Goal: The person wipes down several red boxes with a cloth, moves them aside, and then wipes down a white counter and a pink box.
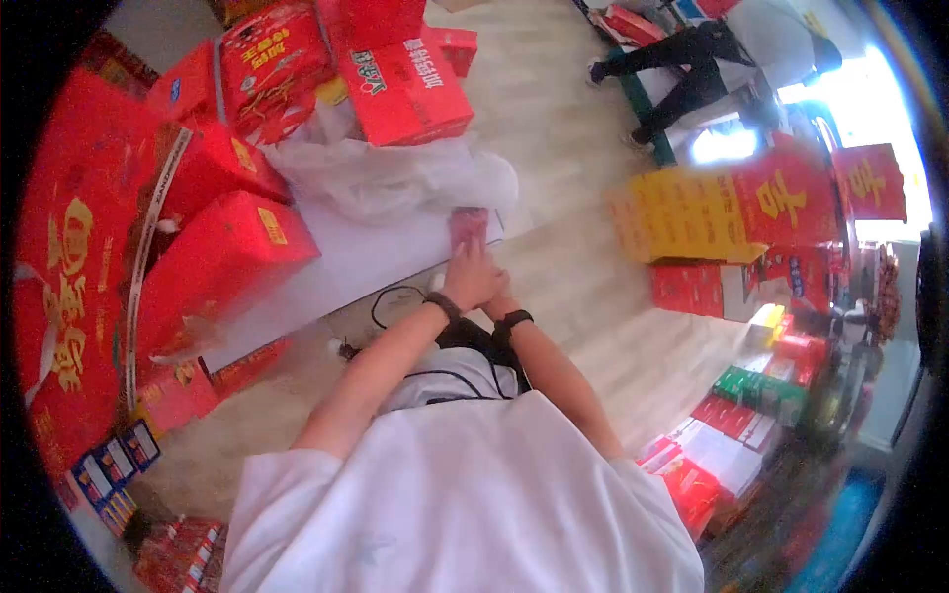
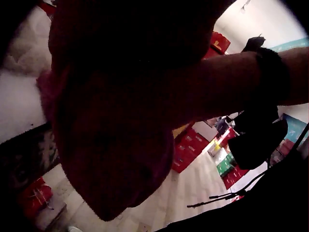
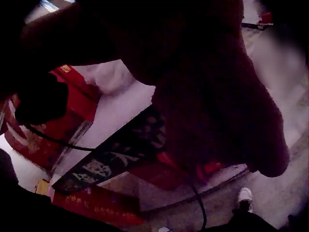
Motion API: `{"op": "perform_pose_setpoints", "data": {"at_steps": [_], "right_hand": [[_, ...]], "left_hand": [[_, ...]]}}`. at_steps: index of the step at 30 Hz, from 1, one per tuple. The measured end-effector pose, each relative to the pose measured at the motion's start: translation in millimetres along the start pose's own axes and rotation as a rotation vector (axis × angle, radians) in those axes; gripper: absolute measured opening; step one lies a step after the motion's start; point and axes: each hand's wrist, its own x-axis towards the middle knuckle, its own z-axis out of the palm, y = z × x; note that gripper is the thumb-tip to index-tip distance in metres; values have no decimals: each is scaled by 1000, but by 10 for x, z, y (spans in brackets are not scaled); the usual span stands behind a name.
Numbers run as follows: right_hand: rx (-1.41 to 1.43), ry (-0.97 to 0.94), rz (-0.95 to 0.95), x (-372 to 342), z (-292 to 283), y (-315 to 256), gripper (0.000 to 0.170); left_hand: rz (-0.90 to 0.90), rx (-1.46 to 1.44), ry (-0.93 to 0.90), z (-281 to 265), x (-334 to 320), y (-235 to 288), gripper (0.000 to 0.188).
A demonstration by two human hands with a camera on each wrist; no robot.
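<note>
Both hands meet in front of the body at the near edge of the white tabletop (image 1: 331, 267). My left hand (image 1: 473, 280) holds the near end of a small pinkish-red flat piece (image 1: 469, 227), which reaches over the table's corner. Its pink edge (image 2: 46, 94) shows beyond the dark hand in the left wrist view. Close against the left hand, my right hand (image 1: 501, 299) is partly covered by it; I cannot tell what its fingers hold. In both wrist views the hands are nearly black. Each wrist wears a dark band.
Crumpled clear plastic (image 1: 395, 178) lies on the tabletop beside red cartons (image 1: 410, 89) and red gift boxes (image 1: 232, 257). Yellow boxes (image 1: 682, 212) stand stacked at right on the wood-look floor (image 1: 563, 128). A person in dark trousers (image 1: 682, 74) is farther off. A black cord (image 1: 381, 306) hangs near the table edge.
</note>
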Motion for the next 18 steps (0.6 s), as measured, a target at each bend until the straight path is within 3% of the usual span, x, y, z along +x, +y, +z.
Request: {"op": "perform_pose_setpoints", "data": {"at_steps": [1, 4, 7, 8, 9, 10, 11, 12, 13, 16, 18], "right_hand": [[-1, -21, -13, 28, -8, 28, 39], [-20, -111, -72, 94, 127, -26, 39], [-2, -185, -175, 212, 485, -190, 38], [130, -194, -187, 227, 735, -198, 38], [575, -219, -121, 269, 1110, -114, 38], [1187, -242, 31, 288, 1270, -394, 38], [524, -333, -167, 363, 1209, -405, 41], [-2, -433, -300, 420, 925, -825, 44], [-143, -514, -355, 463, 848, -1142, 47], [-286, -640, -473, 517, 952, -1936, 57], [-291, -579, -595, 530, 1186, -2343, 56]], "left_hand": [[-103, -73, -4, 25, 44, 1, 50], [-94, -101, 25, 17, -47, -181, 48], [-207, -74, 7, -175, -269, -389, 41], [-241, -73, 31, -285, -404, -472, 41], [-254, -119, 137, -440, -535, -544, 40], [-263, -163, 242, -574, -671, -635, 39], [-291, -159, 262, -703, -786, -736, 39], [-418, -213, 142, -810, -925, -854, 39], [-541, -270, 23, -894, -1067, -978, 38], [-651, -253, 14, -989, -1632, -1414, 40], [-651, -233, 143, -1108, -2099, -1655, 39]]}}
